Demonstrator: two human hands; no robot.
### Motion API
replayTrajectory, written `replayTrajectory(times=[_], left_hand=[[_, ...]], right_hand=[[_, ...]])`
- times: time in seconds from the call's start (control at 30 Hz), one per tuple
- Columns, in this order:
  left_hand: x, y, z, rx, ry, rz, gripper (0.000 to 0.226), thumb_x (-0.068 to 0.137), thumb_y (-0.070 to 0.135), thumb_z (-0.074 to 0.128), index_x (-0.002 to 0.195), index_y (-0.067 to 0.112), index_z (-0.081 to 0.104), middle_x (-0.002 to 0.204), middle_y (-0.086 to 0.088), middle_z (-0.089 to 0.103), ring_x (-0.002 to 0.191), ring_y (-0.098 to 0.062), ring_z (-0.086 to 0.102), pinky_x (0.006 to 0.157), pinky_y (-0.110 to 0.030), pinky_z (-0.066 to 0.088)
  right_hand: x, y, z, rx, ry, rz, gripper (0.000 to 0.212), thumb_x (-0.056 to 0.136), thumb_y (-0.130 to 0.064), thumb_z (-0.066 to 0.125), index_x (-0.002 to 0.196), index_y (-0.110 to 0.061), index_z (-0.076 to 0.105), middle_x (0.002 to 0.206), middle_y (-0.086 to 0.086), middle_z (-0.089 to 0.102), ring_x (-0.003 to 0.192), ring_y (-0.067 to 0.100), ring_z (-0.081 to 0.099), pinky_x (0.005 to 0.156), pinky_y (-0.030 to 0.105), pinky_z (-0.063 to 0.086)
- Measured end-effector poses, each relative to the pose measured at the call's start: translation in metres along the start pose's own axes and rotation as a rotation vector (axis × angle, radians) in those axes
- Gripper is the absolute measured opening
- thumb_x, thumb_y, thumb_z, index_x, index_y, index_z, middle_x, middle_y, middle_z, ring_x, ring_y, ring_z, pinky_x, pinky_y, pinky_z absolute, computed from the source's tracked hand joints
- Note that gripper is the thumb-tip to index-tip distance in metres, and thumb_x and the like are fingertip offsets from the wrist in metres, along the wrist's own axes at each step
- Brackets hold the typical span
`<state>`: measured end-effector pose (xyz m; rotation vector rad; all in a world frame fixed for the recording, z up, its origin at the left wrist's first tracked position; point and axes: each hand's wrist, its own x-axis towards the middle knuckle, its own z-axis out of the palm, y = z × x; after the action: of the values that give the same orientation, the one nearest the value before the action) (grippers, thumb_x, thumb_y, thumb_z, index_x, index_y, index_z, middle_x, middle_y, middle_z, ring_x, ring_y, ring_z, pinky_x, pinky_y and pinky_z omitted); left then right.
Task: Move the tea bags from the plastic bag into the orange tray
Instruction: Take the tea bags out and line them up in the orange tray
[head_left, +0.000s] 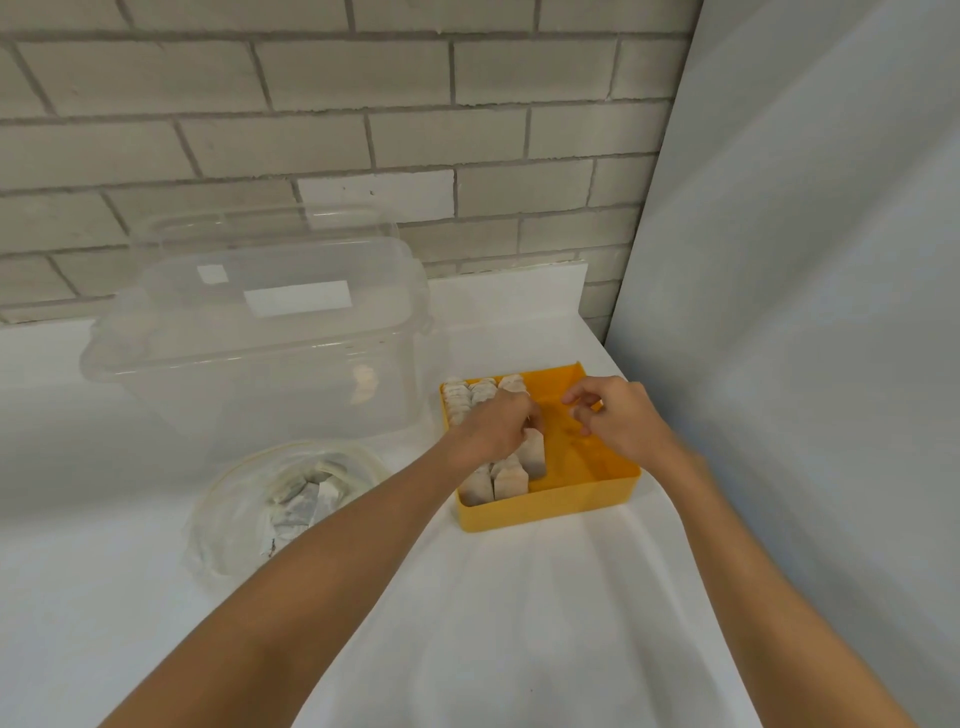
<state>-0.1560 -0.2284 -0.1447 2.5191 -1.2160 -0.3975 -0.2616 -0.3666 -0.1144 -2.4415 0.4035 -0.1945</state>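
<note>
White cloth covers the table (519, 597), which runs back to a pale brick wall (311, 130). Far left on the cloth stands a large clear storage box (260, 364) with its lid on. Just in front of it lies the plastic bag (228, 525), crumpled and open, with a few loose tea bags (304, 501) still inside it. To the right of the bag, near but apart from it, sits the orange tray (545, 509). Its left part holds packed tea bags (467, 400) standing on edge in rows from the far wall to the near wall, while its right part shows bare orange floor. The left hand (496, 426) reaches over those rows, its fingers curled downward and gripping the top of an upright tea bag (536, 454) at the right edge of the rows, which stands taller than its neighbours. Just beside it, the right hand (623, 421) hovers over the bare part of the tray with its fingers loosely bent and apart, holding nothing. Beyond the tray, at the far right, a smooth grey-white panel (805, 260) rises and leans across the corner.
</note>
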Motion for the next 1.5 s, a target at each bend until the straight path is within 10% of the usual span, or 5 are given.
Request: replayTrajectory(times=[0.4, 0.63, 1.23, 1.5], left_hand=[[-0.061, -0.010, -0.049, -0.175, 0.295, -0.043, 0.030, 0.088, 0.012, 0.060, 0.117, 0.019, 0.061, 0.108, -0.002, 0.060, 0.091, -0.020, 0.061, 0.084, -0.038, 0.052], [-0.162, -0.061, -0.086, -0.349, 0.360, -0.185, 0.008, 0.088, 0.017, 0.064, 0.089, 0.021, 0.071, 0.077, 0.010, 0.066, 0.072, 0.001, 0.058, 0.063, -0.002, 0.039], [-0.230, -0.163, -0.013, -0.312, 0.206, -0.411, 0.020, 0.085, 0.006, 0.055, 0.097, 0.015, 0.067, 0.094, 0.002, 0.066, 0.091, -0.016, 0.063, 0.084, -0.032, 0.052], [-0.238, -0.155, -0.024, -0.613, 0.376, -0.409, 0.011, 0.088, 0.027, 0.067, 0.077, 0.024, 0.063, 0.074, 0.008, 0.067, 0.072, -0.007, 0.065, 0.066, -0.015, 0.048]], right_hand=[[-0.004, -0.046, 0.008, 0.046, -0.027, -0.119, 0.020, 0.091, -0.006, 0.054, 0.098, -0.018, 0.070, 0.083, -0.011, 0.064, 0.071, 0.003, 0.060, 0.066, 0.007, 0.044], [-0.014, -0.130, 0.054, 0.128, -0.199, -0.265, 0.019, 0.089, -0.008, 0.058, 0.095, -0.020, 0.071, 0.086, 0.002, 0.070, 0.066, 0.011, 0.067, 0.066, 0.010, 0.047], [-0.020, -0.182, 0.195, -0.265, -0.298, -0.124, 0.015, 0.081, -0.023, 0.065, 0.094, -0.016, 0.067, 0.101, 0.002, 0.065, 0.096, 0.025, 0.059, 0.066, 0.030, 0.040], [-0.033, -0.186, 0.176, 0.559, -0.273, 0.150, 0.012, 0.081, 0.001, 0.068, 0.086, -0.009, 0.063, 0.073, 0.008, 0.067, 0.064, 0.020, 0.067, 0.065, 0.032, 0.058]])
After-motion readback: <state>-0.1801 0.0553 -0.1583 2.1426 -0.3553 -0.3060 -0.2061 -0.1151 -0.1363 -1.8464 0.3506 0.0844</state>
